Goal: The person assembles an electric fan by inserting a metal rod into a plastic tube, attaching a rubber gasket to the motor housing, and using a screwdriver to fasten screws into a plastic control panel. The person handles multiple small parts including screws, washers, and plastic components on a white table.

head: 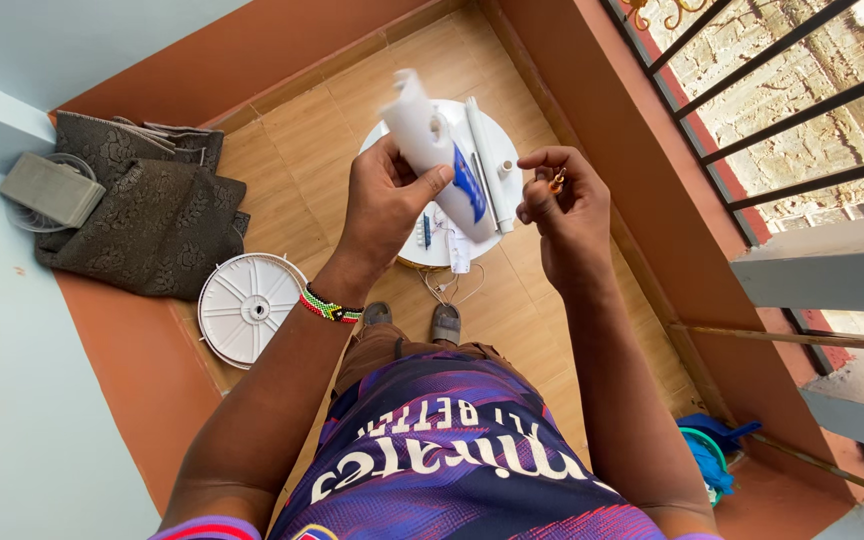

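Observation:
My left hand [384, 200] grips a white plastic tube-like part [430, 145] with a blue patch, held tilted in front of me. My right hand [564, 205] is beside it, fingers pinched on a tiny brass-coloured piece [558, 181]; I cannot tell exactly what it is. Far below both hands, a round white base [472, 120] lies on the tiled floor with a white rod [487, 165] and loose wires [452, 285] on and beside it. A beaded bracelet [330, 306] circles my left wrist.
A white ribbed disc [249, 306] lies on the floor at left. A dark patterned cloth [147, 205] and a grey block [52, 188] rest on the ledge. Metal railing bars [752, 110] run along the right. A blue and green item [707, 450] sits lower right. My feet [412, 318] stand below.

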